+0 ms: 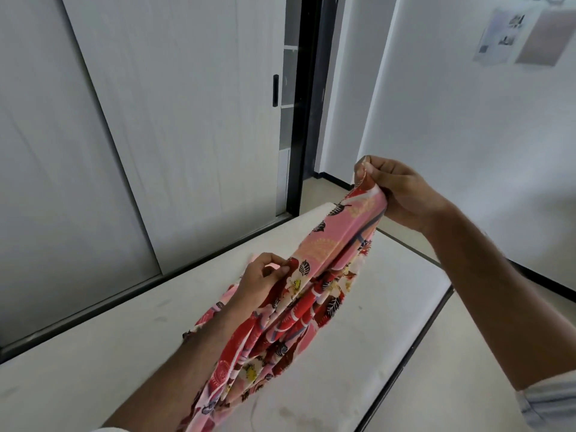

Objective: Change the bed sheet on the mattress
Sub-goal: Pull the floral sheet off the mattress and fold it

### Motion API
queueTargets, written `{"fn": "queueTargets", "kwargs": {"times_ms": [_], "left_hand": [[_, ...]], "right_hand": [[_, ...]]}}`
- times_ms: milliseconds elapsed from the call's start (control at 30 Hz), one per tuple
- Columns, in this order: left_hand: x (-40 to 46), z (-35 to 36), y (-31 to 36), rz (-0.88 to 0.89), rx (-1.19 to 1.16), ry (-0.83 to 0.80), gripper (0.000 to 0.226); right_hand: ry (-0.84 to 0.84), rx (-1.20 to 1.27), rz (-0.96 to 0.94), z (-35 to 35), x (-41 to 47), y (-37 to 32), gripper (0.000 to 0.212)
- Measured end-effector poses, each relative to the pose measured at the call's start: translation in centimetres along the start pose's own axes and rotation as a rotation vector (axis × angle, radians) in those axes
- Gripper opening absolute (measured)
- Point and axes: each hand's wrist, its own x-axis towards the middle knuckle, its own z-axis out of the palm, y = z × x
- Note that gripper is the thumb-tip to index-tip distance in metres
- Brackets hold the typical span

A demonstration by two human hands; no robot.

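We see soft, even daylight, faint shadows, wide-angle bending at the edges, and blurred wall posters (pixel 511 35) at one o'clock.

The bed sheet (pixel 314 294) is thin, matt printed cloth with frayed edges; the bare mattress (pixel 389 307) looks off-white, matt and slightly stained; the sliding door panels (pixel 156 120) are smooth, faintly grained

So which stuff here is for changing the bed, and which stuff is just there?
For the job:
- flowery pink and red sheet, bunched up in the air
- bare white mattress under it
- left hand and right hand, both pinching the sheet

Just there:
- grey sliding doors
- papers on the wall
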Motion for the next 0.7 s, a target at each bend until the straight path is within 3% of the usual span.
{"fn": "queueTargets", "kwargs": {"times_ms": [133, 267, 500, 700], "left_hand": [[0.1, 1.9, 0.2, 0.099, 0.097, -0.2, 0.027], [-0.6, 4.2, -0.3, 0.09, 0.136, -0.309, 0.019], [-1.3, 6.5, -1.1, 0.297, 0.182, -0.205, 0.015], [-0.9, 7.8, -1.9, 0.447, 0.334, -0.315, 0.008]], "right_hand": [[-0.137, 0.13, 0.036, -1.3, -2.3, 0.9, 0.03], [-0.222, 0.236, 0.058, -2.6, -4.9, 1.7, 0.015], [-0.071, 0.292, 0.046, -5.3, -8.9, 2.5, 0.016], [0.079, 0.259, 0.029, -5.9, -10.8, 2.9, 0.022]]}}
